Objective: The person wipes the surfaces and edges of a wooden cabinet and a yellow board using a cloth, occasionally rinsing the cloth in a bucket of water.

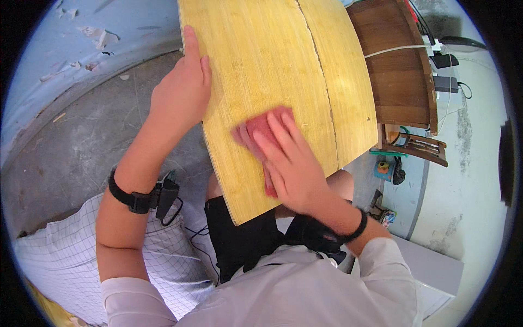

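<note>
A red cloth (264,126) lies bunched on a yellow wood-grain tabletop (261,73). My right hand (292,163) presses flat on the cloth with its fingers stretched over it; both look slightly blurred. At the tabletop's left edge rests my left hand (182,86), its index finger pointing along the edge and nothing held in it. A dark seam runs lengthwise through the board to the right of the cloth. What lies under my right palm is hidden.
Beyond the tabletop stands a brown wooden desk (394,61) with a white cable (394,50) across it. A wooden chair (427,149) is at the right. Checked bedding (171,257) lies at the lower left, a blue wall (135,28) at the upper left.
</note>
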The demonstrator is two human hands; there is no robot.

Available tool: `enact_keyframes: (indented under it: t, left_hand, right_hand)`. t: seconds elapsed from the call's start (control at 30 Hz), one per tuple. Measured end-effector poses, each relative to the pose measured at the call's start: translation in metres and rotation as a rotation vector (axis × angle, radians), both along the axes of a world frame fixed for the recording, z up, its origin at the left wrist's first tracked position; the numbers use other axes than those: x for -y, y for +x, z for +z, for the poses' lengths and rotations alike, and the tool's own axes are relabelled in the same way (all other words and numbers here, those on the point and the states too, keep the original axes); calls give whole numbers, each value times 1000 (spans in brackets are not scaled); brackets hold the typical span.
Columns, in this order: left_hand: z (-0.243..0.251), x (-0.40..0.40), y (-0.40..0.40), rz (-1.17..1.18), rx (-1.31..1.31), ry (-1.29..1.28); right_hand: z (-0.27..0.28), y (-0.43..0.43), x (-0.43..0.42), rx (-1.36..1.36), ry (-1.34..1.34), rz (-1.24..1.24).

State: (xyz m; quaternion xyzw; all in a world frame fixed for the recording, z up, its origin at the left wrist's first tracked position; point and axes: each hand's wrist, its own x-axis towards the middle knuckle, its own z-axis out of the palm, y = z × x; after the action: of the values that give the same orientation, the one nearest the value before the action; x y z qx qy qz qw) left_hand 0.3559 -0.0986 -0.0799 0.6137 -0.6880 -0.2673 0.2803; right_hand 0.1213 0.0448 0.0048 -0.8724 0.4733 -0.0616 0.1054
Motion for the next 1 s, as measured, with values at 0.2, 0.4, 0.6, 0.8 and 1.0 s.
enact_keyframes:
  t: [0.2, 0.4, 0.6, 0.8, 1.0]
  left_hand:
    - [-5, 2, -4, -7, -23, -29]
    - [7, 4, -1, -38, -125, 111]
    - [-26, 13, 8, -62, -492, 127]
    - [-29, 15, 0, -57, -678, 149]
    - [-8, 15, 11, -97, -996, 402]
  right_hand:
    - [-3, 4, 9, -28, 10, -45]
    - [-23, 26, 88, 47, -187, -92]
    - [-4, 33, -5, -48, -53, -4]
    - [-1, 41, -13, -47, -4, 11]
    - [-20, 67, 45, 10, -158, -55]
